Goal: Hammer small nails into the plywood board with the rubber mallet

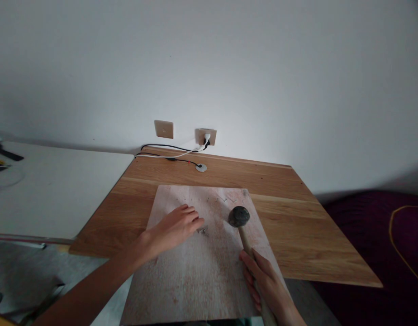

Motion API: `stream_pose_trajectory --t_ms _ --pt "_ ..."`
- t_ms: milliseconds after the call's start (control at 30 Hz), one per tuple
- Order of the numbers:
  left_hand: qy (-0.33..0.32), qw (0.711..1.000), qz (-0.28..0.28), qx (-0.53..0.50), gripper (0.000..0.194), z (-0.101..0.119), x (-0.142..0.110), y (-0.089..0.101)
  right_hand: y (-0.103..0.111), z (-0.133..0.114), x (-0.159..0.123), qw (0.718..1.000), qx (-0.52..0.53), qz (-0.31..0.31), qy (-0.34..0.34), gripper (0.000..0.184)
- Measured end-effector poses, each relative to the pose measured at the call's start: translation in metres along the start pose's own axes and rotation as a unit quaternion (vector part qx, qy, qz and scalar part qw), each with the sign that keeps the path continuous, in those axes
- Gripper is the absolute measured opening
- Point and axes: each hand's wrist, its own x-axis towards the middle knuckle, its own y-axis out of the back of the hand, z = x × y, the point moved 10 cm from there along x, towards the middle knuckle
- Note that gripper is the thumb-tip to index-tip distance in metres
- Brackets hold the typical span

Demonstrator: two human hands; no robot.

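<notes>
My right hand [265, 283] is wrapped round the pale wooden handle of a mallet [239, 217], whose dark rounded head hovers over the right part of a worn plywood board [198, 280]. Over the board's middle left, my left hand [182, 222] has its fingers curled downward, and whatever they hold is hidden. Close by its fingertips lies a small heap of nails [201, 231]. Along the board's far edge runs a row of several small nails or nail marks [208, 199]; those at the right end stick up and cast thin shadows.
Beneath the board is a wooden desk [317, 240]. Black and white cables [175, 156] run along its back to a wall socket [212, 136]. A white table [59, 190] adjoins on the left, and a dark purple covered thing [365, 226] stands at right.
</notes>
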Motion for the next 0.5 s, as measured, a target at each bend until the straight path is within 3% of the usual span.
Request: stream_pose_trajectory --t_ms 267,500 --pt "0.032 0.997 0.044 -0.059 0.017 -0.029 0.007 0.011 0.0 0.002 0.002 1.0 -0.004 0.004 -0.005 0.063" --pt "0.067 0.989 0.066 -0.115 0.018 -0.044 0.008 0.003 -0.001 0.001 0.001 1.0 0.002 0.0 -0.005 0.059"
